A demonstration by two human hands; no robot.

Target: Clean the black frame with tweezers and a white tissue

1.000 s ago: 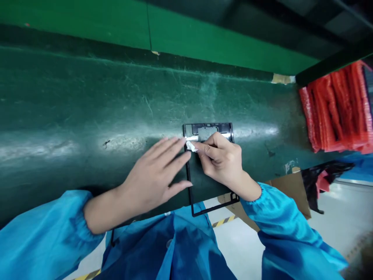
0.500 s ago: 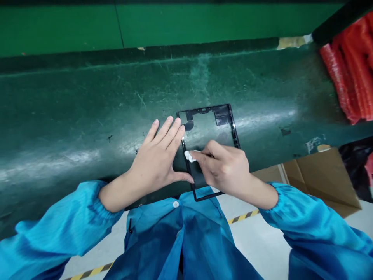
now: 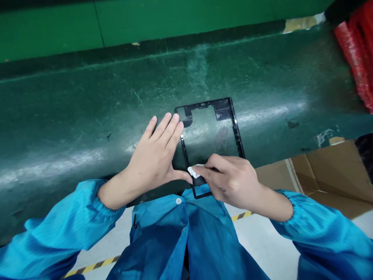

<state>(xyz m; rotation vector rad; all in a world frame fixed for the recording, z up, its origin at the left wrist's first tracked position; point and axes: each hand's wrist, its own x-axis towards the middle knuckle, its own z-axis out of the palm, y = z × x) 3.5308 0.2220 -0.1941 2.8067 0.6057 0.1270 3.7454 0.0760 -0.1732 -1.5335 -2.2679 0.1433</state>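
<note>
A thin black rectangular frame (image 3: 236, 130) lies on the dark green worktop (image 3: 87, 112), its near end hanging over the table's front edge. My left hand (image 3: 154, 155) lies flat and open beside the frame's left rail, fingers together and stretched out, thumb touching the rail. My right hand (image 3: 230, 179) is closed in a pinch on a small white wad (image 3: 192, 171), pressed against the left rail near the frame's near corner.
A green wall panel (image 3: 175, 19) runs along the back of the worktop. Red bundled material (image 3: 355, 54) sits at the far right. An open cardboard box (image 3: 320, 171) stands on the floor below the table's right end. Yellow-black floor tape (image 3: 90, 267) shows beneath.
My right hand has drawn the white wad along the frame's left rail from its far end toward the near corner. My left hand stayed flat beside the frame. The view shifted.
</note>
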